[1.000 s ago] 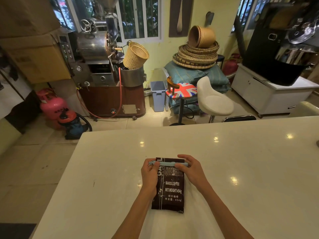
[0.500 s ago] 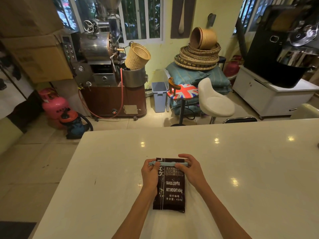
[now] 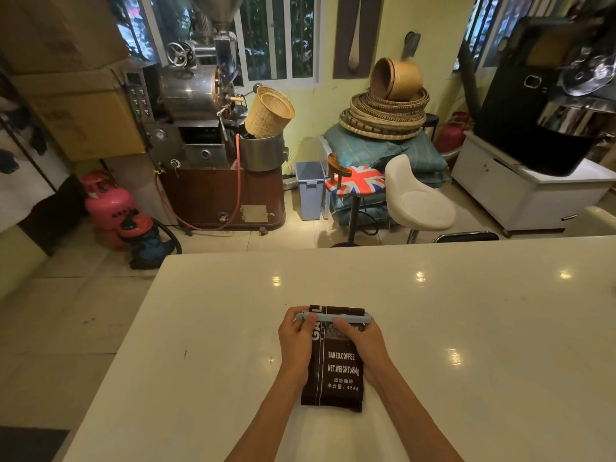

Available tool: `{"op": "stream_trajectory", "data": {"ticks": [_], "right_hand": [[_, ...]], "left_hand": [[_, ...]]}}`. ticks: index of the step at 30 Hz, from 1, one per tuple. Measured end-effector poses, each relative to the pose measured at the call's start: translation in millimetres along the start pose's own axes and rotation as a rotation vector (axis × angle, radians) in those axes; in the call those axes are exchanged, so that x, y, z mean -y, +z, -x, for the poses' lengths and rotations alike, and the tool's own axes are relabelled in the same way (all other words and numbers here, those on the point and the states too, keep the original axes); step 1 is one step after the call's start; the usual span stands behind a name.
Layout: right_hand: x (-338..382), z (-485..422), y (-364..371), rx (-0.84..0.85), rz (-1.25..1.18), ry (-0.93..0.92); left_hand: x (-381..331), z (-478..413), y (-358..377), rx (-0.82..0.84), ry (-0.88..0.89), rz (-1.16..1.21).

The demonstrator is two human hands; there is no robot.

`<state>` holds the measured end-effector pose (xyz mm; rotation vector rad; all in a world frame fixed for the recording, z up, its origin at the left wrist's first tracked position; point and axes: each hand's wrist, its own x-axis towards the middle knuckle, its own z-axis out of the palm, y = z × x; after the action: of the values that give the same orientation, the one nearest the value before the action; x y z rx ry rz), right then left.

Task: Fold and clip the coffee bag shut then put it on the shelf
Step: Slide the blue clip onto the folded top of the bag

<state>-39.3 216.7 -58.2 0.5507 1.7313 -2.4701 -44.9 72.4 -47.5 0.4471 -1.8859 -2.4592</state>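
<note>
A dark brown coffee bag (image 3: 336, 371) with white print lies flat on the white counter (image 3: 466, 328), its folded top pointing away from me. A pale blue clip (image 3: 333, 317) runs across that folded top. My left hand (image 3: 298, 341) holds the bag's left edge, with its fingers on the clip's left end. On the right side, my right hand (image 3: 361, 345) rests over the bag, fingertips pressing the clip near its middle. No shelf is in view.
Beyond the counter's far edge stand a white stool (image 3: 416, 201), a flag-patterned stool (image 3: 356, 181) and a blue bin (image 3: 310, 188). A coffee roaster (image 3: 206, 128) stands at the back left, a white cabinet (image 3: 520, 191) at the right.
Both hands stay on the bag and clip; my left fingers have shifted slightly along the clip's left end. The bag has not moved on the counter.
</note>
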Motion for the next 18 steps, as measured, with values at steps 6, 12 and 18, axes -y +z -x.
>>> {"op": "stream_trajectory", "data": {"ticks": [6, 12, 18], "right_hand": [[-1, 2, 7, -0.011, 0.078, -0.111], [-11, 9, 10, 0.074, 0.294, -0.074], [-24, 22, 21, -0.125, 0.546, -0.304]], "left_hand": [[12, 10, -3, 0.172, -0.065, -0.068], [14, 5, -7, 0.004, 0.01, -0.101], [15, 10, -7, -0.033, -0.047, -0.025]]}}
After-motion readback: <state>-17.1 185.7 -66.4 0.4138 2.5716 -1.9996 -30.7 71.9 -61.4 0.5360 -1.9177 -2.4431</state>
